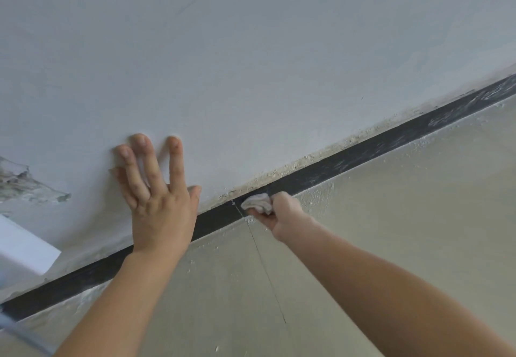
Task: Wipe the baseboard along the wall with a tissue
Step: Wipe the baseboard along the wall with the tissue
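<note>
Now, right hand (282, 213) gripping tissue (255, 202), black baseboard (363, 148)

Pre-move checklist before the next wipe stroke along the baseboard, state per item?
1. Right hand grips the tissue: ok.
2. Tissue against the baseboard: ok.
3. Left hand braced flat on the wall, fingers spread: ok.
4. Baseboard to the right of the tissue clean: not ok, pale smears show.
5. Floor edge free of debris: not ok, white crumbs lie along it.
6. Clean face left on the tissue: cannot tell.
</note>
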Tool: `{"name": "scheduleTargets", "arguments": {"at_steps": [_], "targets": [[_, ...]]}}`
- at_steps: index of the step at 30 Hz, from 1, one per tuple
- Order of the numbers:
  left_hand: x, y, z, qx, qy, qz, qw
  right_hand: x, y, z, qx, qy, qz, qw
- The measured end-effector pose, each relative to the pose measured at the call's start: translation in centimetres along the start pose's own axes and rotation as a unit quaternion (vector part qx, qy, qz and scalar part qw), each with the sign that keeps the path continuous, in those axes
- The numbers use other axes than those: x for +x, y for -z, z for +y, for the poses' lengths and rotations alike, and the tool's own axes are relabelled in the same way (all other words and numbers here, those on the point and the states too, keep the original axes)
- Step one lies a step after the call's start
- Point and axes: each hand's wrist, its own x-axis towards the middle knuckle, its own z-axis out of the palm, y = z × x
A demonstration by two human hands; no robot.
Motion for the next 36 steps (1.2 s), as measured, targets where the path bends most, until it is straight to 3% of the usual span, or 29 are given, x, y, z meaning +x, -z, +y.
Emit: {"name": "scheduleTargets", "arguments": {"at_steps": [5,7,10,15,18,20,27,34,36], "targets": [[0.3,0.1,0.4,0.015,0.012,-0.003,1.000,-3.0,3.4,-5.0,0.128,0.083,0.030,0.988],[0.3,0.3,0.6,0.022,0.019,-0.012,1.000,-2.9,4.9,-5.7,0.176,0.117,0.079,0.974],[0.6,0.6,1.3,0.006,0.005,-0.008,1.000,-2.4,6.4,-5.2,0.120,0.089,0.134,0.980],[2.6,1.1,5.8,-0.004,-0.162,-0.020,0.987,-1.3,4.3,-1.3,0.032,-0.013,0.025,0.999],[4.5,0.2,8.3,0.112,-0.329,-0.008,0.938,-0.5,3.0,-1.1,0.016,-0.018,-0.004,1.000],[6.0,-0.5,8.6,0.171,-0.378,0.009,0.910,0.1,3.2,-2.2,0.038,-0.020,0.009,0.999],[8.6,-1.2,7.0,0.278,-0.418,0.030,0.864,1.9,7.4,-6.9,0.042,0.069,0.075,0.994],[8.7,-0.9,7.2,0.286,-0.419,0.037,0.861,0.3,11.5,-10.0,0.174,0.170,0.173,0.954],[8.7,-0.8,7.3,0.287,-0.420,0.035,0.860,-0.1,11.4,-9.1,0.159,0.161,0.182,0.957]]}}
